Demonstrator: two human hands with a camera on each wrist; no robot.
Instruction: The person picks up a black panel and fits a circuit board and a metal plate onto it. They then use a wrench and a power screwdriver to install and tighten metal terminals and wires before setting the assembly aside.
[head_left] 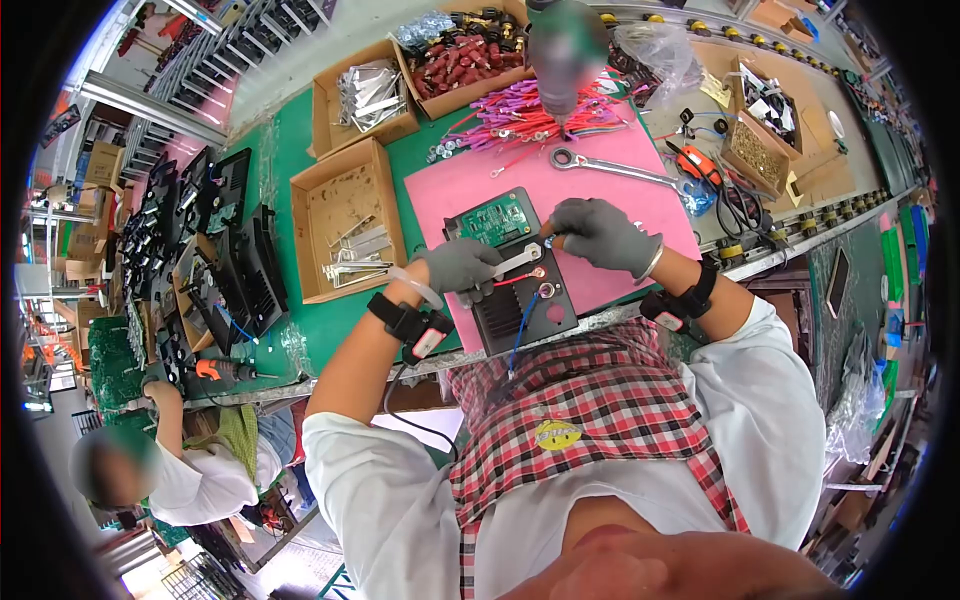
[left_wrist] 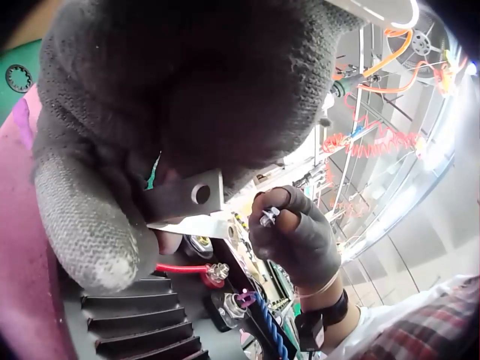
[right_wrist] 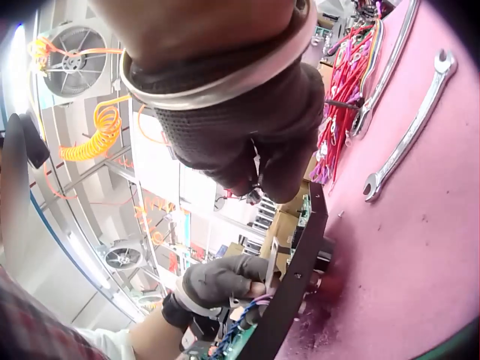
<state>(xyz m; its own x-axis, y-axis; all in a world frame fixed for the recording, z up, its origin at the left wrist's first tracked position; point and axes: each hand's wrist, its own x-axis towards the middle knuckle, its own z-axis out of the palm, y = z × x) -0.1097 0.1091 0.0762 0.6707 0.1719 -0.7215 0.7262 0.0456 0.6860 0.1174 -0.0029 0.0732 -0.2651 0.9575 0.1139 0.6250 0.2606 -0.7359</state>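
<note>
My gloved left hand grips a flat metal strip with a hole near its end, over a black finned housing. My gloved right hand pinches a small shiny fastener above the housing's right side. A green circuit board lies at the housing's far end. A red wire and a blue wire run to terminals on the housing.
The housing lies on a pink mat. Beyond it are a ratchet wrench, a pile of red and purple cables and a hanging power driver. A cardboard box of metal strips stands left. Another person works at lower left.
</note>
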